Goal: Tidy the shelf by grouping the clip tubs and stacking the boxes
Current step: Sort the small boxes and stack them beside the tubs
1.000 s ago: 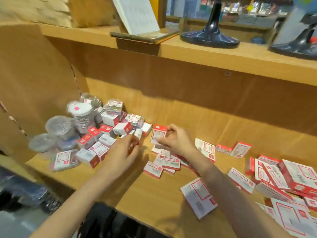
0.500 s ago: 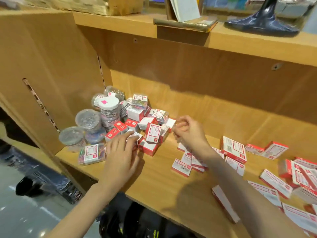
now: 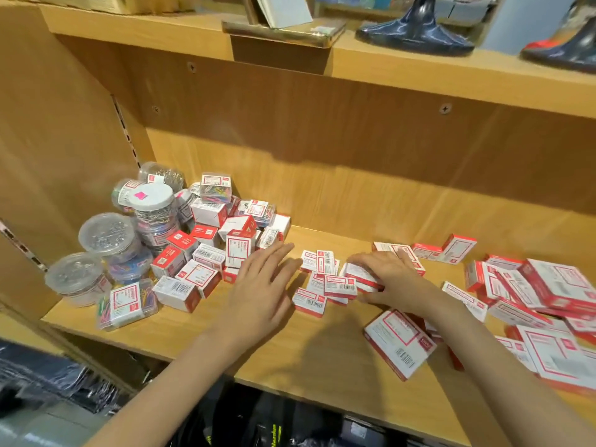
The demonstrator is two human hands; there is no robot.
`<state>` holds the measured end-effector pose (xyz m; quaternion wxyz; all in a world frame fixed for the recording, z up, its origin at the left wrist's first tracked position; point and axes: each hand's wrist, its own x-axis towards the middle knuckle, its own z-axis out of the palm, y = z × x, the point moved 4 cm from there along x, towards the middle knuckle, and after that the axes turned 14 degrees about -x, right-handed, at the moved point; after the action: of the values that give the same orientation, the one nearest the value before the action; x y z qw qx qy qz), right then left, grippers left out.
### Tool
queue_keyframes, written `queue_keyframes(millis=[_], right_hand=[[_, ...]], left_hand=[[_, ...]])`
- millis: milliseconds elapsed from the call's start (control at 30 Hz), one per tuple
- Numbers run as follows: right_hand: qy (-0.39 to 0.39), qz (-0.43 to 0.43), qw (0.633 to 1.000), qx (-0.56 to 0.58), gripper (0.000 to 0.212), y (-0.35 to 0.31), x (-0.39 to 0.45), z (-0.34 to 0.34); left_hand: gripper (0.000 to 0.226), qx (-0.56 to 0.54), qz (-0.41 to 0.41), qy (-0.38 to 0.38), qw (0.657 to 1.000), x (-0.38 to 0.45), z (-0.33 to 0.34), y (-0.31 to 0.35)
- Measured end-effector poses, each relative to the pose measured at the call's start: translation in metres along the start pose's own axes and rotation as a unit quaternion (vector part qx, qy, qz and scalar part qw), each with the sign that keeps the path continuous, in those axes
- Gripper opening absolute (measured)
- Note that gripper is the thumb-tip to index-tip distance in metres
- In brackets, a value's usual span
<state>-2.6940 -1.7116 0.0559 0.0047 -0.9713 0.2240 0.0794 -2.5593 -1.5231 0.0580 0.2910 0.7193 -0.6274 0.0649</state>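
Head view, the only camera: both forearms reach in from the lower edge over the wooden shelf (image 3: 200, 330). The left hand (image 3: 261, 288) lies palm down with its fingers straight and spread, released and holding nothing; the fingertips point toward the back left and sit just beside the heap of small red-and-white boxes (image 3: 225, 243). The right hand (image 3: 387, 279) is curled over a flat box (image 3: 359, 275), fingers bent along its far side and the thumb at its near side, grasping it among a loose cluster of flat boxes (image 3: 322, 285) at shelf centre.

Clip tubs (image 3: 129, 233) stand grouped at the left end, close to the side panel (image 3: 64, 140); several are stacked and one lies on its side at the back. A clear case of coloured clips (image 3: 127, 304) rests near the front edge, below the tubs. Larger red-and-white boxes (image 3: 548, 301) lie scattered at the right end, some overlapping, and one large box (image 3: 398, 343) sits at the front edge under the right forearm.

Open room: bare shelf runs along the back wall between the left heap and the right-hand boxes, and along the front edge between the two forearms. An upper shelf (image 3: 419, 62) overhangs the working space.
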Motion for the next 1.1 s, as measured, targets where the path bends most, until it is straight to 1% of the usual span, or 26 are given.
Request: queue_keyframes(millis=[67,133,167,200,233,300,333,400,433,467,500,567,600,667,733,800,933,1033,1100], right_hand=[[0.048,0.003,0.999,-0.006,0.049,0.013,-0.012,0.002],[0.099,0.009,0.995,0.024,0.042,0.024,-0.025,0.004],[0.124,0.021,0.989,0.072,0.040,0.028,-0.032,0.003],[0.146,0.044,0.977,0.147,0.039,0.031,-0.038,0.000],[0.167,0.075,0.953,0.240,0.039,0.036,-0.042,-0.004],[0.223,0.133,0.874,0.412,0.041,0.050,-0.050,-0.015],[0.249,0.153,0.836,0.465,0.040,0.057,-0.054,-0.020],[0.273,0.201,0.785,0.519,0.035,0.072,-0.062,-0.029],[0.277,0.232,0.771,0.525,0.032,0.079,-0.068,-0.031],[0.281,0.263,0.766,0.515,0.028,0.087,-0.074,-0.031],[0.283,0.297,0.770,0.488,0.025,0.094,-0.080,-0.029],[0.273,0.353,0.802,0.397,0.023,0.111,-0.091,-0.022],[0.258,0.361,0.828,0.344,0.023,0.116,-0.095,-0.019],[0.225,0.342,0.879,0.244,0.022,0.121,-0.101,-0.012],[0.205,0.324,0.910,0.158,0.020,0.122,-0.107,-0.006],[0.193,0.307,0.926,0.105,0.022,0.122,-0.115,-0.003],[0.182,0.265,0.946,0.051,0.026,0.119,-0.127,0.004],[0.189,0.255,0.947,0.044,0.021,0.117,-0.132,0.006],[0.176,0.248,0.950,0.069,0.026,0.118,-0.134,0.008]], left_hand=[[0.043,-0.047,0.012,-0.015,0.999,0.005,0.011,0.003],[0.050,-0.083,0.008,-0.056,0.995,0.010,0.025,0.007],[0.056,-0.095,-0.006,-0.085,0.992,0.013,0.032,0.010],[0.063,-0.103,-0.028,-0.121,0.987,0.015,0.040,0.012],[0.069,-0.106,-0.052,-0.159,0.980,0.018,0.047,0.014],[0.079,-0.092,-0.082,-0.206,0.971,0.024,0.059,0.016],[0.085,-0.082,-0.091,-0.220,0.968,0.027,0.064,0.017],[0.091,-0.082,-0.099,-0.223,0.966,0.032,0.070,0.018],[0.091,-0.091,-0.093,-0.215,0.968,0.034,0.072,0.018],[0.088,-0.101,-0.079,-0.204,0.970,0.037,0.074,0.018],[0.084,-0.115,-0.062,-0.192,0.973,0.039,0.076,0.018],[0.071,-0.157,-0.037,-0.176,0.971,0.044,0.078,0.017],[0.066,-0.182,-0.032,-0.174,0.967,0.047,0.078,0.018],[0.062,-0.220,-0.025,-0.174,0.959,0.053,0.079,0.019],[0.065,-0.237,-0.025,-0.190,0.952,0.057,0.079,0.021],[0.067,-0.249,-0.032,-0.202,0.947,0.061,0.080,0.022],[0.069,-0.256,-0.039,-0.203,0.944,0.068,0.082,0.025],[0.070,-0.265,-0.035,-0.179,0.947,0.078,0.080,0.037],[0.071,-0.268,-0.024,-0.159,0.950,0.086,0.080,0.050]])
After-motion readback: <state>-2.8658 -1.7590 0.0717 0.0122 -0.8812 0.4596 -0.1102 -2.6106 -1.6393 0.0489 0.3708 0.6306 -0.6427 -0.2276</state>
